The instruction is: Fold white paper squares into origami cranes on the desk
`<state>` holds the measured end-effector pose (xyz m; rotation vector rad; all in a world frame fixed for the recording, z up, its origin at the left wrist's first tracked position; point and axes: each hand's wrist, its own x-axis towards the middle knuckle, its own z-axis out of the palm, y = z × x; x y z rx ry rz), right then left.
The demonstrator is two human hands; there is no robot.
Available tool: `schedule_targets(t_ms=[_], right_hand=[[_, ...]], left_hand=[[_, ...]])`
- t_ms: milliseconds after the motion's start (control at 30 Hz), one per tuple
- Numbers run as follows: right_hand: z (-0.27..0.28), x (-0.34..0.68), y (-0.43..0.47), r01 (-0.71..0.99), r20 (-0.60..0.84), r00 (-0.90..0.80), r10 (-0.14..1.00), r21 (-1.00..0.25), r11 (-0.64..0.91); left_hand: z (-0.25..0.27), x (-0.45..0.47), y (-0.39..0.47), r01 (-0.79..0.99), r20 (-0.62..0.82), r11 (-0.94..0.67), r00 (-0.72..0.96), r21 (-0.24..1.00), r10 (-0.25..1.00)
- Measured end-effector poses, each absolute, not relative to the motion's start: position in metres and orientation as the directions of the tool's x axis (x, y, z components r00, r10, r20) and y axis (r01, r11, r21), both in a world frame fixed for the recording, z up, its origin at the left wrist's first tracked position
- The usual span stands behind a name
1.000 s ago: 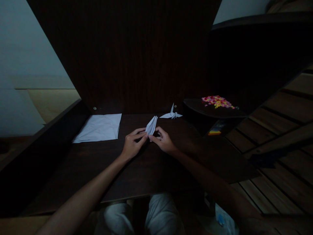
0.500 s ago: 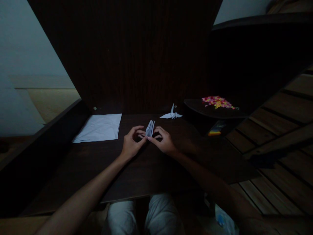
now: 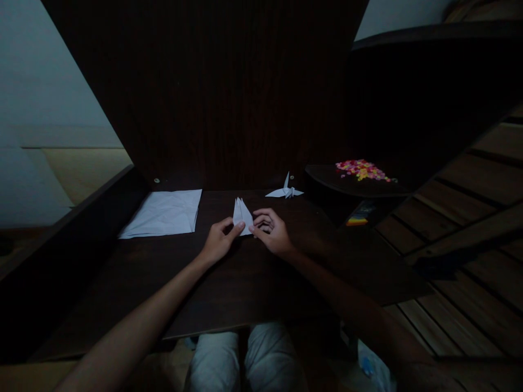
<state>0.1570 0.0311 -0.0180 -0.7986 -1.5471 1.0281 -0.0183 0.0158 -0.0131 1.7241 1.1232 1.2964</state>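
Observation:
A small folded piece of white paper (image 3: 242,212), pointed at its top, is held up over the dark desk between my hands. My left hand (image 3: 222,237) grips its left side, the thumb lying across the front and the fingers behind. At the lower right edge, my right hand (image 3: 273,233) pinches the paper between thumb and fingertips; its other fingers are curled. Beyond the hands, a finished white paper crane (image 3: 287,192) rests near the back panel. To the left lies a stack of white paper sheets (image 3: 163,212).
A small corner shelf (image 3: 322,177) at the right bears a pile of small pink, red and yellow pieces (image 3: 363,170). Under it sits a yellow-orange item (image 3: 357,221). A dark side board (image 3: 73,218) bounds the desk (image 3: 229,294) on the left.
The folded paper has turned from showing its layered edges to showing a flat face. My left thumb has moved onto its front, and my hands are slightly further apart.

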Motion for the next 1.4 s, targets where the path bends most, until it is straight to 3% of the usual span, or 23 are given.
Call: schedule_targets(t_ms=[167,300,500,733,1033,1400], right_hand=[[-0.015,0.157,0.035,-0.071,0.253,-0.285,0.924,-0.967,0.243],[-0.018,0.156,0.036,-0.076,0.250,-0.270,0.930,-0.968,0.238],[-0.023,0.151,0.033,-0.079,0.279,-0.234,0.931,-0.960,0.268],[-0.025,0.151,0.035,-0.045,0.288,-0.231,0.929,-0.957,0.285],[-0.020,0.153,0.037,-0.081,0.161,-0.230,0.960,-0.986,0.146],[-0.019,0.153,0.037,-0.138,0.093,-0.206,0.974,-0.988,0.066]], left_hand=[[-0.012,-0.015,0.014,0.089,0.233,-0.256,0.206,0.963,0.950],[-0.012,-0.010,0.012,0.004,0.289,-0.293,0.138,0.956,0.947],[-0.015,-0.013,0.014,0.120,0.340,-0.344,0.050,0.931,0.939],[-0.017,-0.014,0.016,0.187,0.369,-0.374,0.063,0.908,0.927],[-0.015,-0.013,0.015,0.050,0.186,-0.189,0.066,0.981,0.980],[-0.009,-0.012,0.012,0.153,0.186,-0.210,0.155,0.966,0.970]])
